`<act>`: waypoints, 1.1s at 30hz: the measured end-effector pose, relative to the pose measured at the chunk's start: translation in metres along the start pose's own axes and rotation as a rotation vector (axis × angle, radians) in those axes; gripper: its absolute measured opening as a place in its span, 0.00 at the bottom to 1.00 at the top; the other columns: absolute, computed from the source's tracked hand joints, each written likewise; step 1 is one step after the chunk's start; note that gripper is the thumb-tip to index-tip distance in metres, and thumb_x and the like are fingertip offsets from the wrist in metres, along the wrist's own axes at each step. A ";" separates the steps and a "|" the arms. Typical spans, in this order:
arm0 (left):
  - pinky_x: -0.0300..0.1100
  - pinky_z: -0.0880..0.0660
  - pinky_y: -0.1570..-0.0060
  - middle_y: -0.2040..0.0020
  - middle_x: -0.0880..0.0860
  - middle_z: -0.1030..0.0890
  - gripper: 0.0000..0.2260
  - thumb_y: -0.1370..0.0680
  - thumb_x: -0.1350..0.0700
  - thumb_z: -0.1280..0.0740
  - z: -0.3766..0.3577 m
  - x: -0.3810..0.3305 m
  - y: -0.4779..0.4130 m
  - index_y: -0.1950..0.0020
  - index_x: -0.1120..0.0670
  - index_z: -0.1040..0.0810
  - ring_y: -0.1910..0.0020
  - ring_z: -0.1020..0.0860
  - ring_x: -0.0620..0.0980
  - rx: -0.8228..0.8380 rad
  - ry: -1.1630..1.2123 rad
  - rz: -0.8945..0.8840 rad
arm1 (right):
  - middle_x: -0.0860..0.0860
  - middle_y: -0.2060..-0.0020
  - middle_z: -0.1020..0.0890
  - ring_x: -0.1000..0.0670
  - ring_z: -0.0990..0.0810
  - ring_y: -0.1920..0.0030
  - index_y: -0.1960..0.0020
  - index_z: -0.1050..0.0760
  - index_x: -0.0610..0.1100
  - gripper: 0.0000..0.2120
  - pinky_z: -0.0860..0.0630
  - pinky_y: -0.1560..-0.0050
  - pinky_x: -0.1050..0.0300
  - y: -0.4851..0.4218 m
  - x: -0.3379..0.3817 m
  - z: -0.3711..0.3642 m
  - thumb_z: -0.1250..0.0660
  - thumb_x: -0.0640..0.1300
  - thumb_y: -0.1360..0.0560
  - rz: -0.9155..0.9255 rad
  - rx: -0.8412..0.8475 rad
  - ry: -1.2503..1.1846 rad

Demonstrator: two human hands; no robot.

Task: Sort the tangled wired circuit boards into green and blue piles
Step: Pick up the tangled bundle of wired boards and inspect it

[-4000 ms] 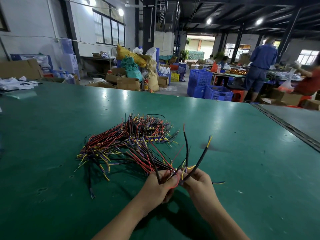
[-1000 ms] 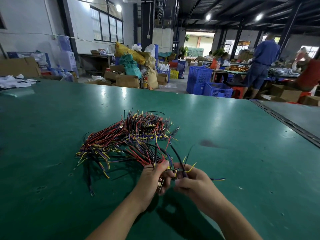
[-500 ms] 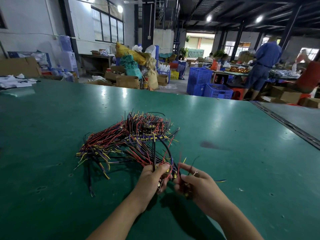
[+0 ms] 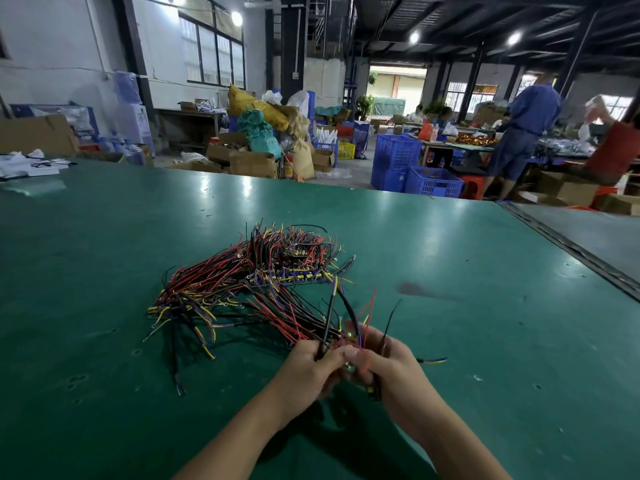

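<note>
A tangled heap of wired circuit boards (image 4: 256,282) lies on the green table (image 4: 485,341), its red, black, yellow and purple wires fanning left and toward me. Several blue boards (image 4: 298,277) show near its far side. At the heap's near edge my left hand (image 4: 311,365) and my right hand (image 4: 384,362) meet, both curled round one small wired board (image 4: 349,341) whose colour is mostly hidden by my fingers. Its black and red wires (image 4: 349,313) stick up and still run into the heap.
A loose wire end (image 4: 433,360) lies just right of my right hand. A seam (image 4: 568,247) divides this table from a grey one at right. Papers (image 4: 27,166) sit at the far left corner. Beyond the far edge are blue crates (image 4: 415,174), boxes and people working.
My hands have closed together on the board; the right hand's fingers, spread half a second ago, now curl round it. Four seconds ago its wires stood higher, apart from the heap.
</note>
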State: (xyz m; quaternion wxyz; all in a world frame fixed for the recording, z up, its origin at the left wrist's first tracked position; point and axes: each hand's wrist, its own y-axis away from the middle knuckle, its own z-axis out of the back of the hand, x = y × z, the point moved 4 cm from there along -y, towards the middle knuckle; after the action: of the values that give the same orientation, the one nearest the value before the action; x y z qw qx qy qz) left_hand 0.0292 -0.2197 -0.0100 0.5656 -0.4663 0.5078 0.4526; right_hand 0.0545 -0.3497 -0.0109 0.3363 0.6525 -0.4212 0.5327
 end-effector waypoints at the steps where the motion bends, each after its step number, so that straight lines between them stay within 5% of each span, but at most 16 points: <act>1: 0.33 0.39 0.75 0.77 0.44 0.30 0.16 0.23 0.43 0.33 -0.001 -0.001 0.000 0.66 0.50 0.16 0.78 0.35 0.42 0.057 -0.013 -0.021 | 0.44 0.68 0.27 0.52 0.34 0.73 0.48 0.17 0.45 0.14 0.39 0.65 0.54 0.000 0.000 0.002 0.25 0.46 0.33 -0.014 -0.009 0.006; 6: 0.32 0.38 0.75 0.73 0.46 0.27 0.11 0.28 0.42 0.30 -0.006 0.002 0.003 0.62 0.49 0.16 0.77 0.34 0.41 0.158 -0.100 0.016 | 0.43 0.67 0.19 0.51 0.24 0.73 0.55 0.19 0.39 0.10 0.27 0.74 0.60 0.000 -0.003 0.002 0.25 0.42 0.34 -0.088 -0.060 -0.064; 10: 0.32 0.36 0.74 0.75 0.46 0.30 0.20 0.25 0.39 0.32 -0.003 0.004 0.002 0.71 0.50 0.27 0.77 0.33 0.42 0.081 -0.076 0.040 | 0.45 0.67 0.19 0.50 0.22 0.68 0.61 0.19 0.44 0.02 0.26 0.67 0.58 -0.001 -0.004 0.005 0.28 0.42 0.32 -0.049 -0.156 -0.060; 15: 0.33 0.37 0.76 0.77 0.50 0.30 0.22 0.25 0.39 0.39 -0.001 -0.003 0.001 0.71 0.54 0.27 0.79 0.34 0.45 -0.082 -0.063 -0.031 | 0.44 0.61 0.16 0.48 0.17 0.58 0.52 0.22 0.38 0.04 0.23 0.59 0.58 -0.004 -0.006 0.014 0.32 0.33 0.26 -0.008 -0.274 -0.118; 19: 0.39 0.39 0.74 0.76 0.51 0.30 0.19 0.26 0.43 0.38 0.006 -0.004 -0.003 0.62 0.59 0.24 0.77 0.36 0.47 -0.238 0.081 -0.065 | 0.41 0.51 0.15 0.45 0.16 0.58 0.48 0.22 0.38 0.09 0.22 0.64 0.56 -0.008 -0.010 0.014 0.33 0.30 0.28 -0.072 -0.288 -0.220; 22: 0.38 0.39 0.75 0.73 0.51 0.27 0.17 0.27 0.46 0.34 0.007 -0.005 -0.004 0.62 0.60 0.27 0.76 0.36 0.47 -0.234 0.137 -0.122 | 0.42 0.54 0.14 0.47 0.16 0.58 0.43 0.25 0.43 0.13 0.23 0.63 0.57 -0.009 -0.013 0.010 0.33 0.32 0.26 -0.089 -0.286 -0.183; 25: 0.31 0.32 0.70 0.68 0.49 0.23 0.11 0.30 0.55 0.26 0.002 -0.006 -0.001 0.57 0.59 0.26 0.72 0.29 0.41 -0.135 0.148 -0.172 | 0.47 0.63 0.14 0.52 0.17 0.66 0.52 0.21 0.46 0.11 0.25 0.70 0.63 -0.007 -0.013 0.006 0.34 0.31 0.27 -0.074 -0.275 -0.116; 28: 0.29 0.29 0.64 0.69 0.46 0.22 0.17 0.37 0.62 0.23 -0.002 -0.002 -0.003 0.54 0.62 0.26 0.69 0.26 0.39 -0.098 0.138 -0.179 | 0.45 0.67 0.16 0.53 0.19 0.72 0.59 0.21 0.43 0.13 0.28 0.77 0.66 -0.002 -0.009 0.002 0.39 0.27 0.26 -0.073 -0.224 -0.088; 33: 0.29 0.28 0.64 0.70 0.45 0.21 0.16 0.36 0.66 0.21 0.000 0.002 -0.007 0.59 0.61 0.27 0.67 0.22 0.37 -0.234 0.070 -0.200 | 0.46 0.61 0.15 0.54 0.17 0.63 0.52 0.22 0.38 0.14 0.25 0.67 0.67 0.001 -0.009 -0.006 0.42 0.25 0.25 -0.005 -0.176 0.027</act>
State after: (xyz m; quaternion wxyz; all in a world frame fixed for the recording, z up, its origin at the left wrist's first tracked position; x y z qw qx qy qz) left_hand 0.0362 -0.2203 -0.0116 0.5316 -0.5927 0.4221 0.4336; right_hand 0.0507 -0.3426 -0.0180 0.3991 0.6142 -0.4602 0.5017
